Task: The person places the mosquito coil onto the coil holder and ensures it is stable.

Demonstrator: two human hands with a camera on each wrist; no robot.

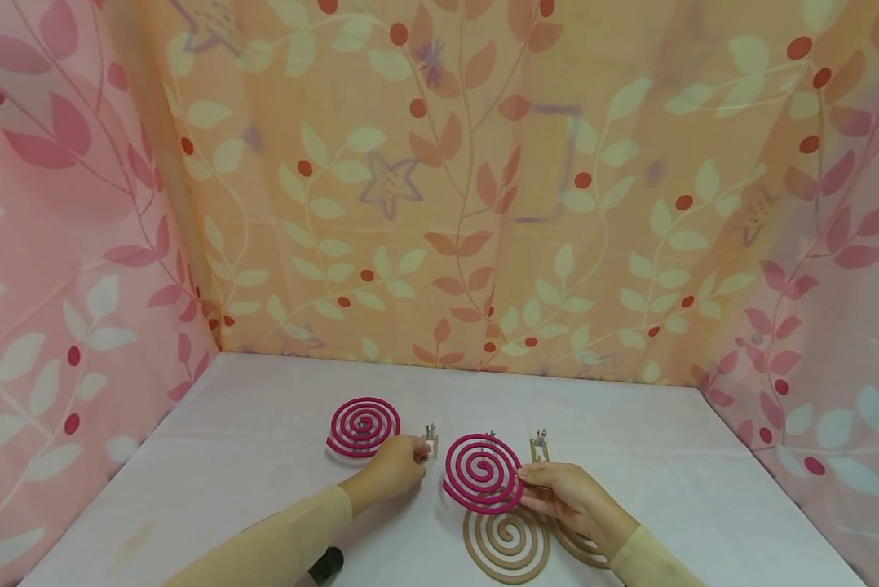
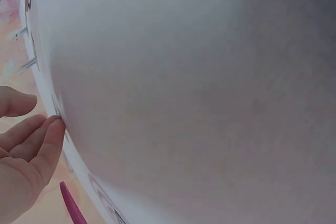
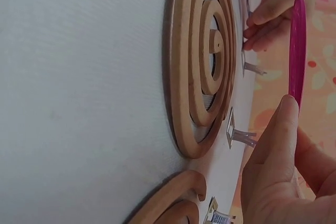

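My right hand (image 1: 575, 497) pinches the edge of a magenta mosquito coil (image 1: 483, 467) between thumb and fingers. In the right wrist view the raised coil (image 3: 297, 45) appears edge-on, above the table. My left hand (image 1: 395, 469) reaches to a small metal coil stand (image 1: 430, 444). Its fingertips are right at the stand's base, with a gap between thumb and fingers in the left wrist view. Just left of that hand is a second magenta coil (image 1: 364, 424), a stand's tip showing at its centre.
Another metal stand (image 1: 540, 447) is at the right; one more is partly hidden behind the held coil. Two brown coils (image 1: 507, 545) lie on the white table (image 1: 212, 456) near my right hand. A dark object (image 1: 327, 564) shows beside my left sleeve. Patterned cloth (image 1: 425, 244) encloses the table.
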